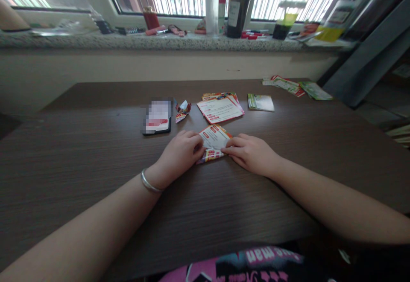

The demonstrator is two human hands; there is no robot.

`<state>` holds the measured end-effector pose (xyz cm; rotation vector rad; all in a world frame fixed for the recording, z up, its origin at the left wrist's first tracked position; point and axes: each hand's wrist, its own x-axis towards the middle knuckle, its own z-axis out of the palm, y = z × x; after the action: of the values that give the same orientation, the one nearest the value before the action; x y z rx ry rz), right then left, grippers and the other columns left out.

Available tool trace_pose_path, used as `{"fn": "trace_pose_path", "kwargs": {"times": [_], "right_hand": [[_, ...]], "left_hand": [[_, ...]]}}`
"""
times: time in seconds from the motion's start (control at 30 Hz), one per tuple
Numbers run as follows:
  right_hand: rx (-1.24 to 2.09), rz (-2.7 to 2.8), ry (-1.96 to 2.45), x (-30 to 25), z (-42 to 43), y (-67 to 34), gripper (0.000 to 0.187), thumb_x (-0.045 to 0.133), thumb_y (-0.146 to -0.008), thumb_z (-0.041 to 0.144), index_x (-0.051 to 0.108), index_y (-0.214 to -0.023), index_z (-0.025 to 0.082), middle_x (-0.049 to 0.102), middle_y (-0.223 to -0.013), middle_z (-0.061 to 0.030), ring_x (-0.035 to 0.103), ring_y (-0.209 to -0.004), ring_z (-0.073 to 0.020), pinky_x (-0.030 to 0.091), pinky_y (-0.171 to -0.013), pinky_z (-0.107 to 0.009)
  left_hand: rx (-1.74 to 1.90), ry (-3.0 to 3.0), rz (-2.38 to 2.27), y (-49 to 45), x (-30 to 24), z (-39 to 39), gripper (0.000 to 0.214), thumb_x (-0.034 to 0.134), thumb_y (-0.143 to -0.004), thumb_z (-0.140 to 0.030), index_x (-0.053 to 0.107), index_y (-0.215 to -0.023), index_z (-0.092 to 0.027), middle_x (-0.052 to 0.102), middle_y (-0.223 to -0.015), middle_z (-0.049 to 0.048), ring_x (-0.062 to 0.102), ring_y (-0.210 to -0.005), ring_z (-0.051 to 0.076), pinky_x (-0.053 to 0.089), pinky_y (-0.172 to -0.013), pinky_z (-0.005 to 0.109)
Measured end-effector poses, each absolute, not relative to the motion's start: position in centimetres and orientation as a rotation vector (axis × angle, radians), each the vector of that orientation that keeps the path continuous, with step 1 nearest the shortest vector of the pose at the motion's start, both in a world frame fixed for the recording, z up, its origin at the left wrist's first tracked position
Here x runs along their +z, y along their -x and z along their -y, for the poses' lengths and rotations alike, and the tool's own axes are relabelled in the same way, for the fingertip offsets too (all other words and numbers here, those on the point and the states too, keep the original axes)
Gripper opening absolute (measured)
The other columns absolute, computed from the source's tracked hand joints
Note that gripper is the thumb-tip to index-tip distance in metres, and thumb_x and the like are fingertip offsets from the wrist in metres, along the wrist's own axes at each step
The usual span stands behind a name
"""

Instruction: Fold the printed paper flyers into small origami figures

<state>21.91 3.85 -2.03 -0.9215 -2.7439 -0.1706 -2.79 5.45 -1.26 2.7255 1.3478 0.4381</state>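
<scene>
A white printed paper sheet [215, 136] with red labels and an orange edge lies on the table between my hands. Its near edge is turned over, showing a colourful strip [212, 155] with large letters. My left hand [184, 152], a silver bangle on its wrist, has curled fingers closed on the sheet's left side. From the right, my right hand [250, 152] presses its fingers together on the right edge by the fold. Fingertips of my left hand are partly hidden. Just beyond lies a stack of similar printed sheets [221, 109].
A crumpled or folded colourful paper [183, 110] lies beside a phone [157, 117] with a blurred screen. Right of the stack are a small pile of green-and-white papers [261, 102] and more leaflets [288, 86]. Bottles [238, 9] and small items line the stone windowsill [179, 42].
</scene>
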Motion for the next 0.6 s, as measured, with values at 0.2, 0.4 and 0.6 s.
{"fn": "trace_pose_path", "kwargs": {"times": [0.2,0.4,0.6], "right_hand": [[-0.205,2.741,0.939,-2.13,-3.98,-21.91,0.031,0.044,-0.096,0.028,0.067,-0.116,0.023,0.067,-0.105,-0.0081,0.055,-0.088,-0.0203,0.045,-0.072,-0.032],[-0.183,2.748,0.977,-2.35,-4.45,-22.25,0.031,0.043,-0.096,0.028,0.068,-0.115,0.024,0.067,-0.109,-0.0066,0.056,-0.092,-0.0205,0.045,-0.075,-0.033],[-0.171,2.736,0.998,-2.36,-4.81,-22.44,0.032,0.042,-0.097,0.026,0.068,-0.116,0.023,0.067,-0.110,-0.0069,0.055,-0.093,-0.0209,0.046,-0.077,-0.034]], "left_hand": [[0.478,-2.705,-1.386,3.08,-1.54,-5.54,0.014,0.056,-0.087,-0.028,0.064,-0.087,-0.016,0.065,-0.088,0.0072,0.056,-0.084,0.021,0.046,-0.077,0.036],[0.494,-2.754,-1.213,3.29,-1.70,-5.39,0.022,0.050,-0.093,-0.028,0.069,-0.094,-0.017,0.068,-0.100,0.0077,0.059,-0.096,0.022,0.047,-0.089,0.039],[0.438,-2.829,-1.170,3.36,-1.58,-5.17,0.021,0.054,-0.091,-0.027,0.070,-0.101,-0.019,0.068,-0.105,0.0059,0.059,-0.098,0.022,0.048,-0.090,0.039]]}}
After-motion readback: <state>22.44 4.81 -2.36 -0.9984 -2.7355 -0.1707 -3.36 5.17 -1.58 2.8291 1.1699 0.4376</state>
